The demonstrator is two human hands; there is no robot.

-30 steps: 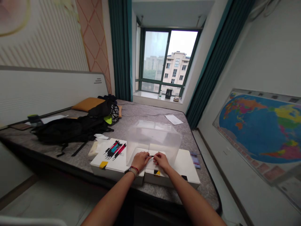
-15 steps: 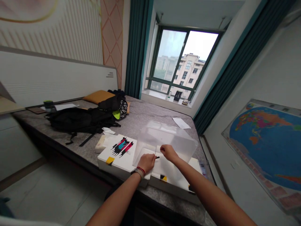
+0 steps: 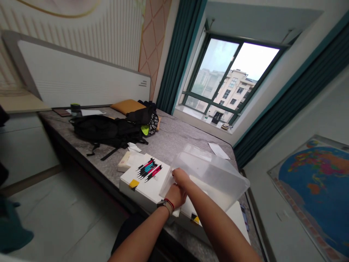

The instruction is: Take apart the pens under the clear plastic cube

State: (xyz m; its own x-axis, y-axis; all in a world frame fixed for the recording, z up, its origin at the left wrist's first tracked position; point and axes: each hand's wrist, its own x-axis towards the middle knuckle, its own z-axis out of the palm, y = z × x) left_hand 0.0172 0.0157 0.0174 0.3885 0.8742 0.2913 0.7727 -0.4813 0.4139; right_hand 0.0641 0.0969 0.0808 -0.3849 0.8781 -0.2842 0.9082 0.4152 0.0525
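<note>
My left hand (image 3: 176,196) is closed low over the white boxes, its wrist wearing a watch and a red band; what its fingers hold is hidden. Crossing over it, my right hand (image 3: 181,177) has curled fingers near the left edge of a clear plastic bin (image 3: 229,178). I cannot make out anything in them. To the left, several pens (image 3: 149,170) with black, red and teal barrels lie side by side on a white box (image 3: 144,187) with a yellow and black tab.
A tissue pack (image 3: 124,162) sits left of the pens. Farther back lie a black backpack (image 3: 106,133) and a yellow cushion (image 3: 127,106). A paper sheet (image 3: 219,150) lies beyond the bin. The grey surface's front edge runs below the boxes.
My right hand has moved left, across and above my left hand. The small black tip that stuck out of my left hand is hidden now. The view has turned left.
</note>
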